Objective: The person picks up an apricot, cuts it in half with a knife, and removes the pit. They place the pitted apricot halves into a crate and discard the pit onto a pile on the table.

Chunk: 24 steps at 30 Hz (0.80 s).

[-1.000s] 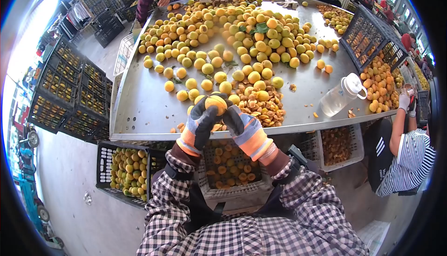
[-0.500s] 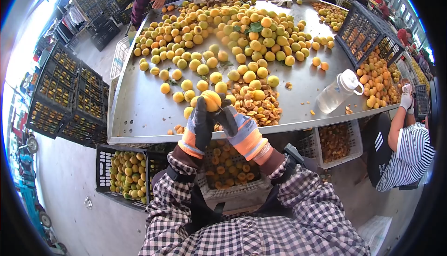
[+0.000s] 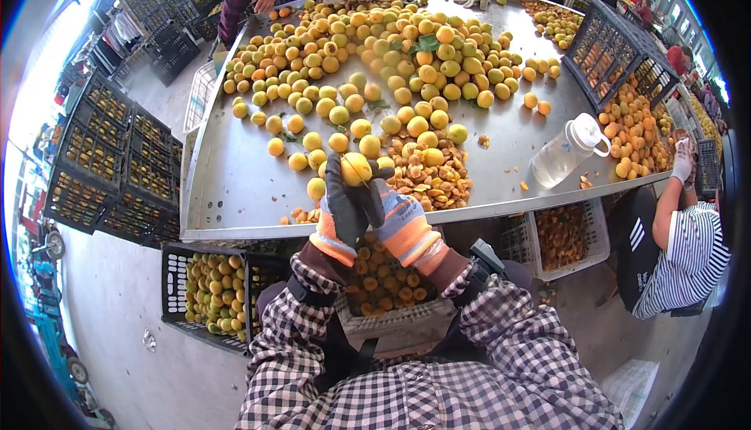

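- The round yellow-orange fruit (image 3: 357, 169) is above the near edge of the table, a thin dark line running down its skin.
- The left hand (image 3: 339, 215), in a grey, orange and black work glove, is closed around that fruit.
- The right hand (image 3: 399, 223), gloved alike, has its fingers curled up against the left one; they look to be touching the fruit's underside, but whether they grip anything I cannot tell.
- Just beyond the hands is a pile of split orange fruit pieces (image 3: 438, 179) on the wide silver metal table (image 3: 250, 187).
- Whole yellow-green fruits (image 3: 461, 62) are heaped farther back, with a green leaf (image 3: 428, 43) among them.
- To the right is a clear plastic bottle with a white lid (image 3: 557, 158).
- Below the table edge, a pale plastic crate (image 3: 391, 321) bears orange fruit.
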{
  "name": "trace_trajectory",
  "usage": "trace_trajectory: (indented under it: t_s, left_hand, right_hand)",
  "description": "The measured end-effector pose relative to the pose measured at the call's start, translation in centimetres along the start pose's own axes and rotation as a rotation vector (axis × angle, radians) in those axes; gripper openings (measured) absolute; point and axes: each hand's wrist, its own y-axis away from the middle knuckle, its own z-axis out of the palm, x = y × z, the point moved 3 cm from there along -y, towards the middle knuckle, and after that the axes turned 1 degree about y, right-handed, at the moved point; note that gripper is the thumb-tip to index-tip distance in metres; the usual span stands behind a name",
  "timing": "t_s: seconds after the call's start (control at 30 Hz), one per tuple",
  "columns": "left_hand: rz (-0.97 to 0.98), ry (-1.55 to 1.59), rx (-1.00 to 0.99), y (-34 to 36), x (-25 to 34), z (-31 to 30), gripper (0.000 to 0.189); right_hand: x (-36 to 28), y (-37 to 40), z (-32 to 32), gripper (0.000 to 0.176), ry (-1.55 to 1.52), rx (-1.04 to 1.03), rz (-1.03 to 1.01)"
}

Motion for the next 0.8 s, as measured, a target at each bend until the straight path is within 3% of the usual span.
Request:
trace_trajectory:
  t_s: [0.17, 0.23, 0.27, 0.3, 0.37, 0.4, 0.5, 0.57, 0.67, 0.8]
  left_hand:
    - [0.169, -0.318, 0.048, 0.0, 0.4, -1.3, 0.06]
    - [0.237, -0.459, 0.069, 0.1, 1.1, -1.7, 0.056]
    - [0.321, -0.592, 0.013, 0.2, 1.5, -1.5, 0.043]
    - [0.404, -0.725, -0.042, 0.4, 2.0, -1.0, 0.034]
    - [0.355, -0.75, -0.098, 1.0, 2.2, -0.2, 0.038]
    - [0.318, -0.702, -0.152, 1.1, 2.1, 0.2, 0.041]
    - [0.223, -0.58, -0.198, 1.4, 2.2, 0.9, 0.045]
    - [0.048, -0.612, 0.049, 1.5, 2.2, 0.0, 0.041]
    - [0.167, -0.768, 0.067, 1.4, 2.4, 0.1, 0.031]
    - [0.318, -0.794, 0.068, 1.8, 2.3, 0.7, 0.027]
  right_hand:
    - [0.1, -0.2, -0.5, 0.023, 0.065, -0.012, 0.0]
    - [-0.3, -0.5, -1.9, 0.031, -0.003, -0.021, 0.181]
    - [-0.1, -0.6, -2.0, 0.046, -0.002, 0.026, 0.189]
    - [-0.1, -0.8, -2.5, 0.046, 0.0, 0.027, 0.188]
    - [-0.3, -1.3, -3.8, 0.061, -0.058, 0.027, 0.152]
    - [0.1, -1.2, -3.6, 0.077, 0.012, -0.076, 0.113]
    - [0.1, -1.0, -4.0, 0.078, 0.024, -0.129, 0.073]
    - [0.3, -1.0, -3.5, 0.078, -0.015, -0.047, 0.031]
    - [-0.2, -1.1, -3.2, 0.075, -0.001, -0.103, 0.022]
    - [0.9, -0.9, -1.7, 0.069, -0.222, -0.055, -0.013]
